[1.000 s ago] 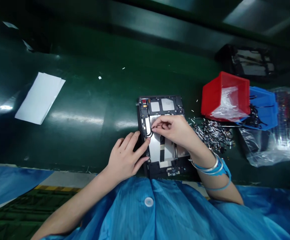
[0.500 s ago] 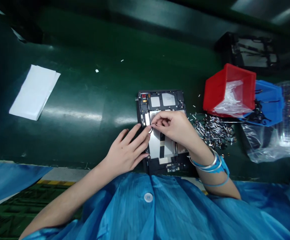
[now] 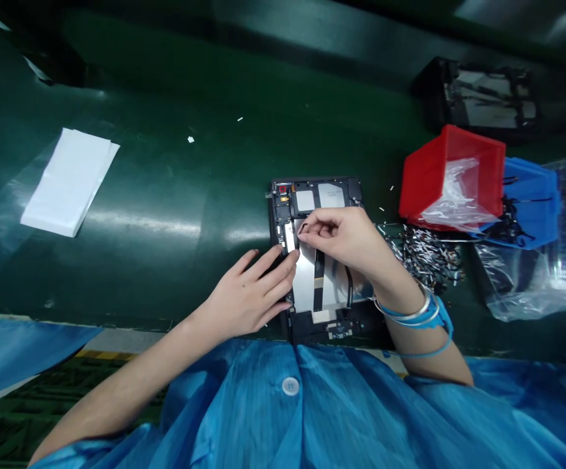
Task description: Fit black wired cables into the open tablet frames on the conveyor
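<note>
Well, the dark green surface (image 3: 141, 163) carries an open tablet chassis (image 3: 324, 195), just left of a tilted red bin (image 3: 451, 176) and a heap of small cables (image 3: 429, 257). The right hand (image 3: 344, 244) pinches a thin black wire (image 3: 303, 228) (only its tip shows) above the chassis; the left hand (image 3: 248, 293), open and ungrasping, touches the chassis's left edge.

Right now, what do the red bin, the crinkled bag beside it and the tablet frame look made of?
The red bin: glossy moulded plastic, by its smooth shine. The bag: thin clear plastic film, creased and glinting. The tablet frame: dark matte, metal or plastic, unclear which.
</note>
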